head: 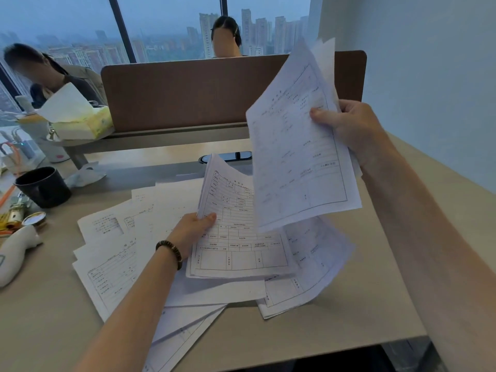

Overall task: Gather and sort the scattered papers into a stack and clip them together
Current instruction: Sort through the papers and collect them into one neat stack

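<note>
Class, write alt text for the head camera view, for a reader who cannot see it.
The right hand holds a raised sheaf of forms while the left hand grips another sheaf above loose papers scattered on a desk. A black mug stands at the left.

A pale beige laminate surface (335, 326) is seen, bounded at the rear by a brown divider panel (188, 92); white printed form sheets (112, 267) are spread in overlapping layers across its middle; a black mug (43, 186) is set near the left edge; a crumpled white tissue (84, 175) is laid just beside the mug; a white rounded object (13, 251) is rested at the far left.
</note>
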The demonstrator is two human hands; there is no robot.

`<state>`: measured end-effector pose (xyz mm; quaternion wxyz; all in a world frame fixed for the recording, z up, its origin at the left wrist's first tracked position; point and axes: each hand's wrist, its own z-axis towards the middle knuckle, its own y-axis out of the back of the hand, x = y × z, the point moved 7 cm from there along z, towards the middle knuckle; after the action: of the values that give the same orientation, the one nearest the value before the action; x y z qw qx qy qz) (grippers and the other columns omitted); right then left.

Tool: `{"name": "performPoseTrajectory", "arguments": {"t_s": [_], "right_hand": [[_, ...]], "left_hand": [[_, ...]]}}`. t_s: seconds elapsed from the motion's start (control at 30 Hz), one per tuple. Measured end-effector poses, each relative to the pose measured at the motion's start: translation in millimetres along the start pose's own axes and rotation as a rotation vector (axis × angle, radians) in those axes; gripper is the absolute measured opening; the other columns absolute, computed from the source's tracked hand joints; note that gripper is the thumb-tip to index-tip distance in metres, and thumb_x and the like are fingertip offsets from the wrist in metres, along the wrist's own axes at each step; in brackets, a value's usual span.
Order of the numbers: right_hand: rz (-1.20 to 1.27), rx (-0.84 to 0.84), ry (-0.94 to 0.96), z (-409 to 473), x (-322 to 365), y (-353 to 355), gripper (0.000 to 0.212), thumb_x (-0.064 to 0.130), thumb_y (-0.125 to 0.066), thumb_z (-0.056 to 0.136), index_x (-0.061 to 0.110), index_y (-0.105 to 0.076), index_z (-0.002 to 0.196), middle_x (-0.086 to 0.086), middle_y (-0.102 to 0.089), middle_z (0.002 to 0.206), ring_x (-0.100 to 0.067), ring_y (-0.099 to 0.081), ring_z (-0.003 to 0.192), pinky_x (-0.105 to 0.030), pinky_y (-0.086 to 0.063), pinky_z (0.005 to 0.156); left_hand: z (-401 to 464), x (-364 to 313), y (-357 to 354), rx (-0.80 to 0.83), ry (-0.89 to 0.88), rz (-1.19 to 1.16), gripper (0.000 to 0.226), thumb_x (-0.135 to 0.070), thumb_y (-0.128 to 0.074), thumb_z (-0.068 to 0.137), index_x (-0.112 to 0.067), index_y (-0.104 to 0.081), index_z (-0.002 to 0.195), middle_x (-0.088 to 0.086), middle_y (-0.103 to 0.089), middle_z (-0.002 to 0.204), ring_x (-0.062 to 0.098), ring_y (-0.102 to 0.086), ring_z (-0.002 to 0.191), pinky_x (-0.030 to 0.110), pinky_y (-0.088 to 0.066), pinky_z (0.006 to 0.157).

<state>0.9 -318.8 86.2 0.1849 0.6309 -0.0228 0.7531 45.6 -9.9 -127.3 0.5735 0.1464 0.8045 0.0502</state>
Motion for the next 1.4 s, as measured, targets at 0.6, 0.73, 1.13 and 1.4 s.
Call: {"name": "performPoseTrajectory", "arguments": {"t_s": [0.6,0.73,1.13,1.4], "right_hand": [[0.066,0.116,-0.406,-26.2,-154.3,-56.5,0.015,0.02,-0.053,0.102,0.02,-0.068,0.102,-0.005,-0.076,0.108,-0.026,-0.073,0.097,-0.048,-0.06,0.088],[0.117,0.113,-0.347,-29.0,-151.7,-60.2,0.02,0.007,-0.054,0.099,0.019,-0.066,0.108,-0.004,-0.074,0.111,-0.025,-0.073,0.098,-0.045,-0.061,0.084],[0.223,-0.02,0.1,-28.9,-87.9,-45.7,0.012,0.015,-0.061,0.098,0.023,-0.063,0.106,0.012,-0.073,0.101,-0.002,-0.072,0.085,-0.022,-0.059,0.068],[0.311,0.094,0.146,-41.0,-91.8,-65.1,0.025,0.021,-0.062,0.098,0.02,-0.06,0.123,0.003,-0.072,0.117,-0.017,-0.071,0.104,-0.036,-0.06,0.084]], "left_hand": [[-22.9,-41.8,-13.1,0.189,-0.209,-0.385,0.034,-0.027,-0.059,0.098,-0.014,-0.062,0.129,0.01,-0.073,0.121,0.032,-0.071,0.109,0.047,-0.06,0.086],[-21.9,-39.6,-16.7,0.259,-0.232,-0.337,0.038,-0.009,-0.06,0.095,-0.01,-0.057,0.133,0.016,-0.069,0.127,0.037,-0.067,0.114,0.058,-0.054,0.094],[-35.2,-77.4,2.3,0.034,-0.506,-0.371,0.027,-0.012,-0.068,0.091,-0.016,-0.066,0.118,0.004,-0.073,0.117,0.029,-0.068,0.111,0.052,-0.057,0.091],[-39.5,-65.6,-13.6,-0.008,-0.517,-0.332,0.025,-0.017,-0.076,0.083,-0.029,-0.075,0.105,0.0,-0.076,0.112,0.024,-0.072,0.103,0.049,-0.059,0.087]]}}
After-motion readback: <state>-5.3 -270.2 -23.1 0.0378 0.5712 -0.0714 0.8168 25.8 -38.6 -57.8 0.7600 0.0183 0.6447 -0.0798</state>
